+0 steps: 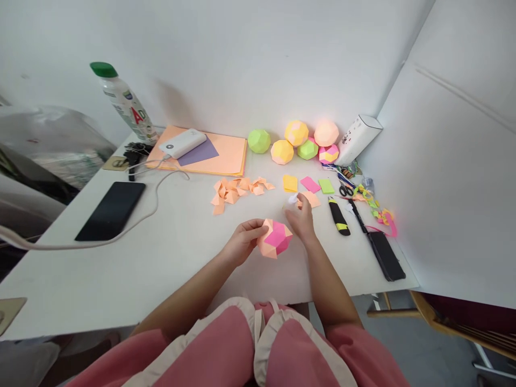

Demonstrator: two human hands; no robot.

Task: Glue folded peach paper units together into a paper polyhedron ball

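My left hand [243, 240] is closed round a partly built paper ball [274, 238] of pink and peach folded pieces, held just above the white table [169, 252]. My right hand [300, 217] sits right beside the ball, its fingers curled by a small peach paper piece [309, 199]; whether it grips anything is unclear. A heap of folded peach paper units [236, 191] lies just beyond my hands. Small yellow [289, 183], pink [310, 184] and green [326, 186] paper squares lie in a row behind my right hand.
Several finished paper balls [296, 142] stand at the back by a white box [357, 138]. A black phone [110, 209], cable, power bank [182, 143] on orange sheets [226, 156] and a bottle [123, 102] are left. A cutter [338, 216], scissors [345, 190], paper scraps and black case [386, 255] lie right.
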